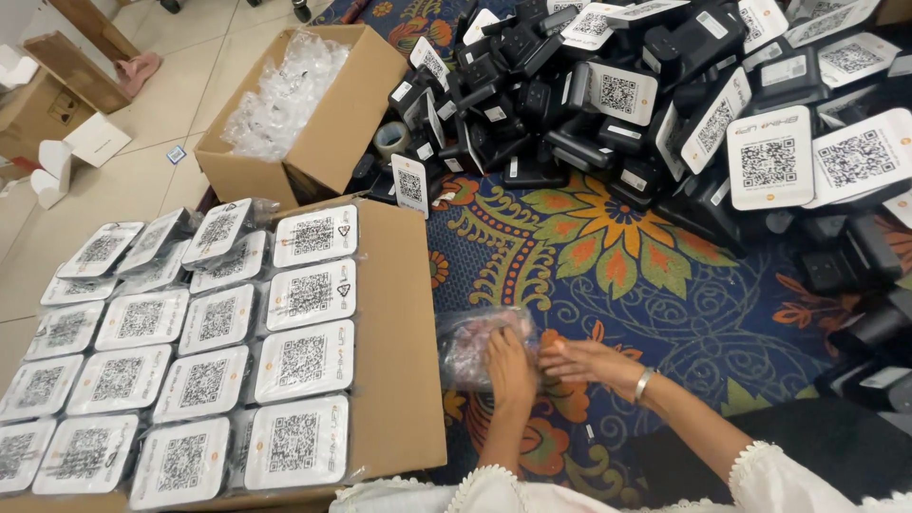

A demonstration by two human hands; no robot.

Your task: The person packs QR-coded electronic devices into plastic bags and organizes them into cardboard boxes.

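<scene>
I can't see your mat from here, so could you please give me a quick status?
Left hand and right hand both on a clear plastic bag on the patterned carpet. Packed cardboard box just left.

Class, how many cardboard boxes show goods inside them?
2: upper box at top centre with clear plastic, lower box at left with white-faced plaques. Cartons at far left may hide more.

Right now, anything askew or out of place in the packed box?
Mostly neat rows, but the bagged white units at the box's top-left corner lie tilted and overlapping. Both hands are on a clear plastic bag on the carpet.
</scene>
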